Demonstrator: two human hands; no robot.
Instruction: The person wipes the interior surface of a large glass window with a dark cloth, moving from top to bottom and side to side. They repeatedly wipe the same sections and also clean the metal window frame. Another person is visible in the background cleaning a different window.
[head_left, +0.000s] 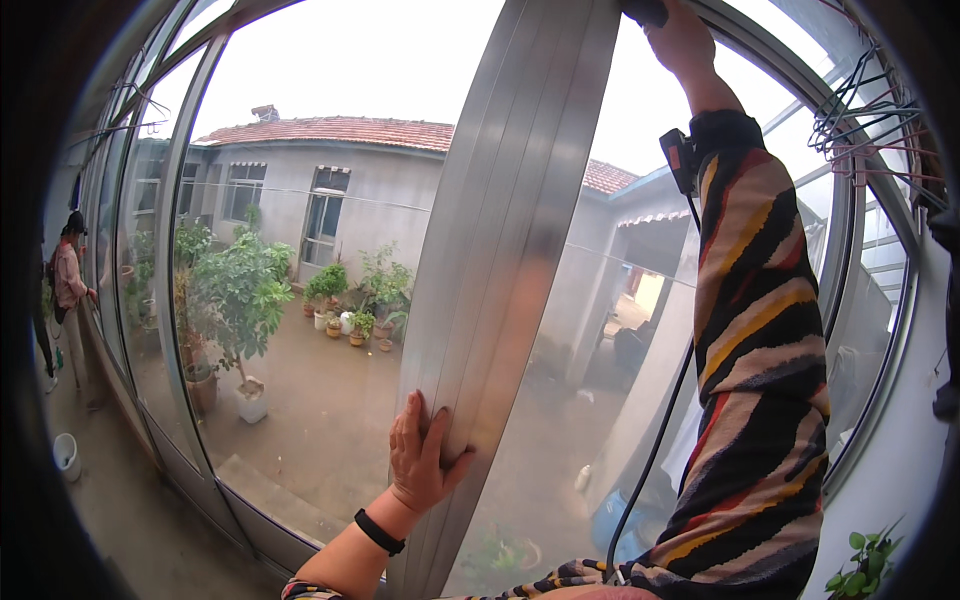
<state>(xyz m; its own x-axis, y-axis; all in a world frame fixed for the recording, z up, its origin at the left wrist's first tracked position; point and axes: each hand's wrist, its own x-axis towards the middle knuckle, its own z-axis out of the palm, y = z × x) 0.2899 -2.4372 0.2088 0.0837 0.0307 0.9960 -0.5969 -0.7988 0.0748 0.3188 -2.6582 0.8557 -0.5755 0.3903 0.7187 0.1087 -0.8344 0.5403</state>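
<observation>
My left hand (427, 454), a black band around its wrist, rests spread on the lower part of a wide grey metal window post (502, 247). No object is in that hand. High at the top edge of the picture, my right hand (681, 41) holds a dark item (646, 10), perhaps a cloth, near the upper end of the post. The picture cuts part of it off. A small black device (679, 161) with a cable (660, 435) sits at my right wrist, over a striped sleeve (757, 337). Glass panes (330, 450) flank the post.
At the far left, another person (69, 270) stands by the windows, with a white bucket (67, 457) on the floor nearby. Wire hangers (862, 120) hang at upper right. A green plant (862, 562) is at lower right. Potted plants (356, 326) stand outside.
</observation>
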